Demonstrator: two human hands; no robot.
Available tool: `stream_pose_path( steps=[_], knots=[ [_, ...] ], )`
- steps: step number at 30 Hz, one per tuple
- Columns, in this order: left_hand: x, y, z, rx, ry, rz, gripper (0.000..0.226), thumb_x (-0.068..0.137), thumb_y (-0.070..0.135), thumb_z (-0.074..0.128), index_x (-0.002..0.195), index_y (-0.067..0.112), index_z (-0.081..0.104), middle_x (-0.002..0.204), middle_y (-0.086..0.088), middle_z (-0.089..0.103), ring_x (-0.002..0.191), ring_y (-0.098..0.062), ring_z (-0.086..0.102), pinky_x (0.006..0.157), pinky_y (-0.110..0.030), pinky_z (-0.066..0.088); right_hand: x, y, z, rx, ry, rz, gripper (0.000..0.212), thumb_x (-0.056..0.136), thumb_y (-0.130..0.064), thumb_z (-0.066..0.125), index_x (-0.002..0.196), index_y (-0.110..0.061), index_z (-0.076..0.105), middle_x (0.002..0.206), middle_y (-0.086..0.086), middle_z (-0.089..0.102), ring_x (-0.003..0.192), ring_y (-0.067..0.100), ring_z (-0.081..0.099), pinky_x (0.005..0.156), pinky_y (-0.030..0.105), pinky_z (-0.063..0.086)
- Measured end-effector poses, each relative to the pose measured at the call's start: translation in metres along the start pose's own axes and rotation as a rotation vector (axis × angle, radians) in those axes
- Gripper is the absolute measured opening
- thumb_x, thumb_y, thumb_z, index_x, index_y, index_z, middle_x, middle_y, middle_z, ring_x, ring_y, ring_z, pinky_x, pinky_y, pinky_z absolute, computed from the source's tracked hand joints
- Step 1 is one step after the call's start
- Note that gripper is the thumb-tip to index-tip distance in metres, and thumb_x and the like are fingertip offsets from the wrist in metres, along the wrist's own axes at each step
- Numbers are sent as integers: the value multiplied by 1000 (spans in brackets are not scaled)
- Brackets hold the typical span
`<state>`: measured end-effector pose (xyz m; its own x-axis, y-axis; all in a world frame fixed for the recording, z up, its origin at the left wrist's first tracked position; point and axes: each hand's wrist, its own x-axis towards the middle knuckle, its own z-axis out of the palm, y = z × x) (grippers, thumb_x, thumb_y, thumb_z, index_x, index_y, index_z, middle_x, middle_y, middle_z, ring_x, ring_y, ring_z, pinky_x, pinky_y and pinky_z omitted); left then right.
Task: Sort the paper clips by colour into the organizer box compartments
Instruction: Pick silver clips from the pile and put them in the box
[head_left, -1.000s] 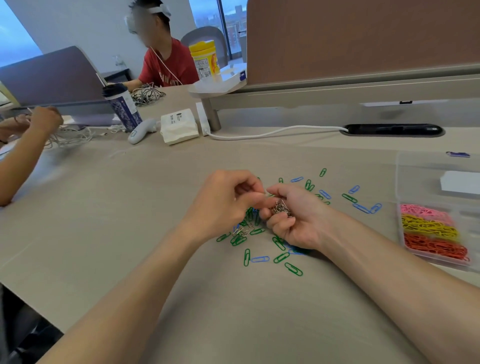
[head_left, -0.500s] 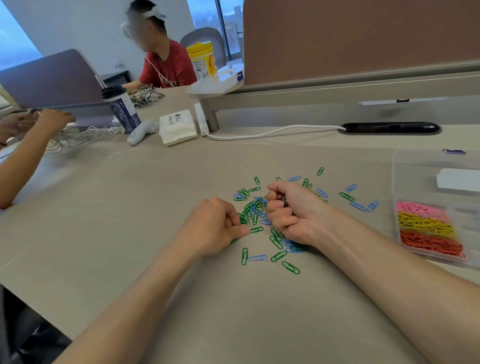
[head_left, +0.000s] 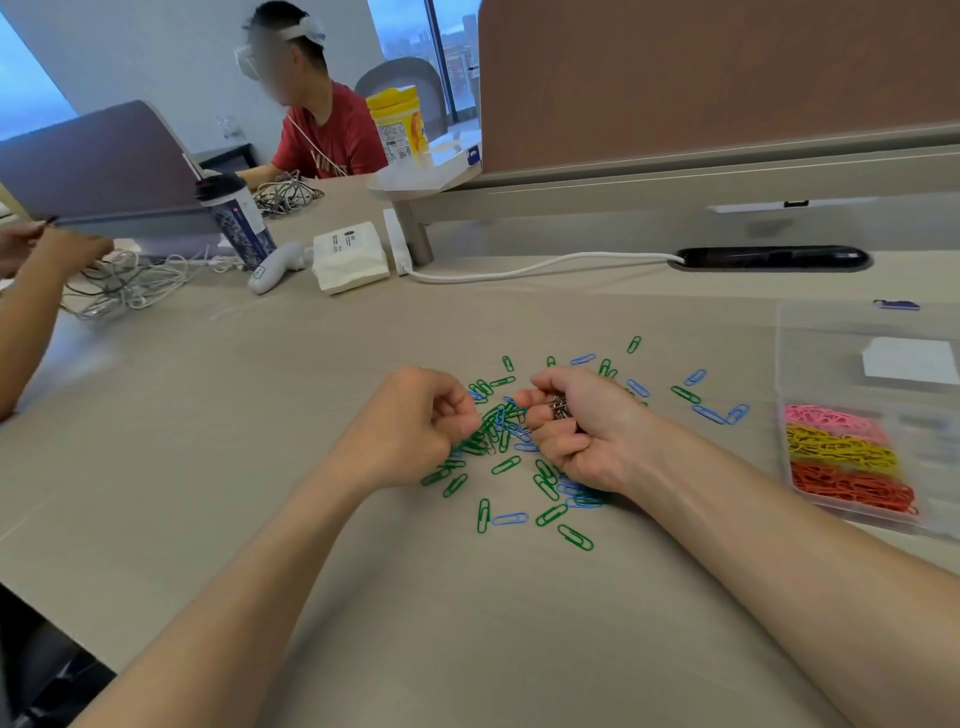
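Note:
Green paper clips (head_left: 574, 536) and blue paper clips (head_left: 709, 414) lie scattered on the beige desk, thickest in a pile (head_left: 498, 423) between my hands. My right hand (head_left: 592, 431) grips a small bunch of silver paper clips (head_left: 559, 405) in its curled fingers. My left hand (head_left: 410, 426) has its fingers curled, thumb and forefinger pinching a clip at the pile's left edge; the clip's colour is hidden. The clear organizer box (head_left: 852, 322) sits at the right and holds pink clips (head_left: 831, 418), yellow clips (head_left: 841, 448) and orange-red clips (head_left: 852, 486) in side-by-side compartments.
A white card (head_left: 909, 361) lies in the box's far part. Behind the clips are a tissue pack (head_left: 350, 257), a patterned bottle (head_left: 236, 223), a white cable (head_left: 530, 267) and a desk divider (head_left: 727, 83). Another person's arm (head_left: 26, 312) and tangled cords (head_left: 124, 286) are at the left.
My left hand dropped from my right hand to the pile, then rose slightly with fingers pinched. My right hand stayed closed round the silver clips.

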<state>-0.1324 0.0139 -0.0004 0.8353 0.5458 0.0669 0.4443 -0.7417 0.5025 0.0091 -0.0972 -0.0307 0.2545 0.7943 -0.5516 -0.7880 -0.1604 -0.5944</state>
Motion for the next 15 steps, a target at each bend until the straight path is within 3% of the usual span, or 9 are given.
stream_pose_path(
  steps=[5, 9, 15],
  knots=[
    [7, 28, 0, -219, 12, 178, 11, 84, 8, 73, 79, 17, 70, 71, 1, 68, 63, -4, 58, 67, -22, 52, -5, 1, 2, -18, -94, 106, 34, 97, -28, 42, 69, -10, 50, 57, 4, 41, 31, 4, 24, 23, 13, 15],
    [14, 32, 4, -363, -59, 134, 12, 85, 1, 70, 81, 13, 70, 68, -4, 66, 62, -13, 62, 65, -30, 56, -9, 0, 2, -30, -166, 147, 35, 96, -32, 43, 70, -10, 53, 59, 6, 44, 33, 4, 26, 24, 11, 17],
    [16, 24, -3, -463, -74, 58, 11, 83, -2, 71, 83, 9, 70, 66, -6, 67, 59, -16, 61, 61, -22, 53, -7, 0, 2, -82, -194, 169, 65, 98, -36, 39, 55, 1, 69, 57, 6, 46, 32, 4, 27, 24, 12, 17]
  ],
)
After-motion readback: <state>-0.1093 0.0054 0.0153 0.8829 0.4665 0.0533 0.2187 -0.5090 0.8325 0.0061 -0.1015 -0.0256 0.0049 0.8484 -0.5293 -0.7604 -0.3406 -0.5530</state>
